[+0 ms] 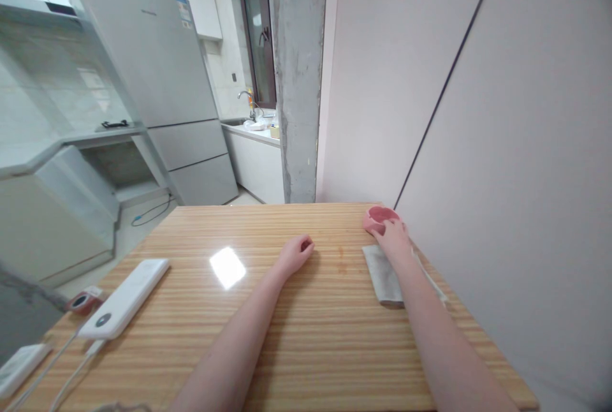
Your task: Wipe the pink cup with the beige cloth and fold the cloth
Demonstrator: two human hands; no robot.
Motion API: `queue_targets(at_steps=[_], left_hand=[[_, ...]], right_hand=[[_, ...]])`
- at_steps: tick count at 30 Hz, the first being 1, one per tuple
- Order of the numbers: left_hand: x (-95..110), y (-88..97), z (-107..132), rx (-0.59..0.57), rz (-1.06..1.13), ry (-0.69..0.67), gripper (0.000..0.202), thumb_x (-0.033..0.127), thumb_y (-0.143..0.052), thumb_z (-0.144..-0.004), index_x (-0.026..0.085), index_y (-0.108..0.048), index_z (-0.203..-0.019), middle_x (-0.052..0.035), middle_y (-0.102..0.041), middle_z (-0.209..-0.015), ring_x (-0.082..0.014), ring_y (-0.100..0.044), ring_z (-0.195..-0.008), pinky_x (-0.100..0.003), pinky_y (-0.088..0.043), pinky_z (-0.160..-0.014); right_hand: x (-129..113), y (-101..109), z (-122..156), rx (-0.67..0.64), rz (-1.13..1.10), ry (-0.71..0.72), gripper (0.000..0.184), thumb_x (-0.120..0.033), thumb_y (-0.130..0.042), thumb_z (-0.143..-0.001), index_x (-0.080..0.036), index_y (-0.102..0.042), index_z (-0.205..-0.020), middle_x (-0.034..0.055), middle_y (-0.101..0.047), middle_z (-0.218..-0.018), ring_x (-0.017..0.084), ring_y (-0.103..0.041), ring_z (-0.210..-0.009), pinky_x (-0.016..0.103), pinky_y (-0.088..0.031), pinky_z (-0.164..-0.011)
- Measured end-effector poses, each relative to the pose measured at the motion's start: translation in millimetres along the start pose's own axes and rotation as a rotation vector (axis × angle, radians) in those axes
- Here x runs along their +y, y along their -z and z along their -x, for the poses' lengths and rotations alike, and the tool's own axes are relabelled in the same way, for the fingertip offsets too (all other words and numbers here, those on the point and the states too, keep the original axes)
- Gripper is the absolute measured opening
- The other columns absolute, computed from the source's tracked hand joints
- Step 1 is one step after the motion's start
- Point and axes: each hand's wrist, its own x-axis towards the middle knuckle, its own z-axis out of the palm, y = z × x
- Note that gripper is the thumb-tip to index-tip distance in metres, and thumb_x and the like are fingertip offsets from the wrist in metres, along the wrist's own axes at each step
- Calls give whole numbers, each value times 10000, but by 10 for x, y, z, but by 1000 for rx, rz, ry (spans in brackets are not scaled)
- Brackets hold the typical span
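Note:
My right hand (394, 238) reaches to the far right corner of the wooden table (268, 310) and its fingers close on the near edge of a small pink round dish (379, 215). Beneath my right wrist lies a folded grey cloth (382, 275). My left hand (297, 252) rests on the table near the middle, fingers curled in loosely, holding nothing.
A white power bank (125, 297) with cables lies at the table's left edge, beside a small red-rimmed gadget (82, 301). A wall runs along the right. Beyond the table stand a fridge (157, 80), a concrete pillar (299, 74) and a kitchen counter with a sink (253, 125).

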Motion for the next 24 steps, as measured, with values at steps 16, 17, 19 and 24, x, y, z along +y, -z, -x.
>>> queue_targets(at_steps=[16, 17, 19, 24], left_hand=[[275, 148, 76, 82, -303, -364, 149, 224, -613, -790, 203, -620, -938, -89, -498, -1298, -251, -254, -1381, -478, -152, -1177], [283, 175, 71, 69, -317, -364, 92, 231, -617, -790, 210, -615, -880, -77, -557, -1197, -242, -320, -1343, -481, -137, -1180], [291, 280, 60, 113, -325, -318, 92, 248, -644, -772, 212, -598, -843, -67, -588, -1095, -240, -388, -1284, -478, -175, -1169], [42, 886, 119, 386, -396, -46, 187, 278, -706, -686, 178, -558, -743, -102, -563, -1065, -265, -452, -1146, -414, -378, -1033]], right_hand=[[-1314, 136, 560, -268, -585, 615, 129, -171, -588, -781, -202, -590, -906, 81, -561, -1056, 246, -413, -1251, 457, -288, -1104], [-1311, 147, 571, -260, -616, 613, 153, -187, -583, -792, -204, -583, -944, 89, -547, -1125, 242, -390, -1279, 450, -291, -1105], [-1278, 174, 558, -212, -665, 593, 275, -244, -583, -811, -205, -544, -1081, 111, -465, -1306, 236, -341, -1326, 435, -303, -1099], [-1144, 264, 407, -222, -543, 382, 291, -280, -521, -850, -166, -535, -1117, 128, -597, -1141, 221, -574, -1029, 373, -447, -898]])
